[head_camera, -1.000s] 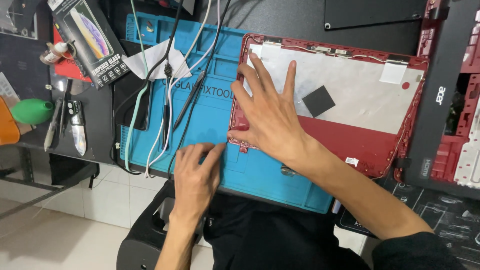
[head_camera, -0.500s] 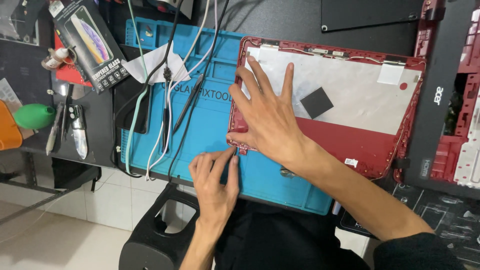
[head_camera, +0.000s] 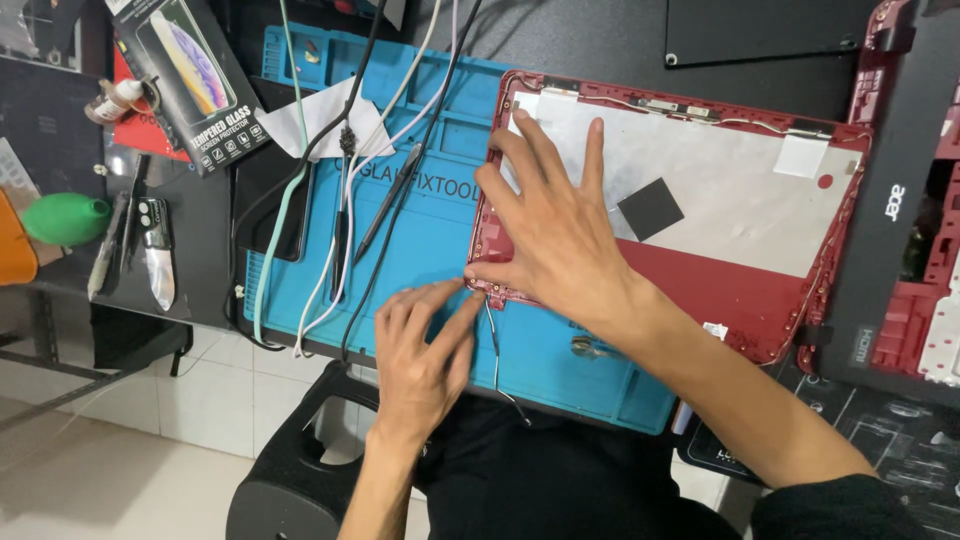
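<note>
Here the red laptop lid, lying inner side up with a silvery sheet and a small black square patch on it, rests partly on the blue repair mat and partly on the dark worktop. The right hand lies flat on the lid's left part, fingers spread wide over the silvery sheet and the thumb reaching to the lid's lower left corner. The left hand comes up from below onto the mat, its fingers pressed close together, their tips just beside that same corner, where a thin wire hangs down from the lid's edge across the mat; whether the fingertips pinch the wire cannot be told. Left of the hands, several cables in white, black and pale green run down the mat, and a white piece of paper lies under them. Beyond the mat's left edge sit a black flat box with a phone picture, a green rubber blower and some metal tools. At the far right stands another red laptop frame part beside a black panel.
</note>
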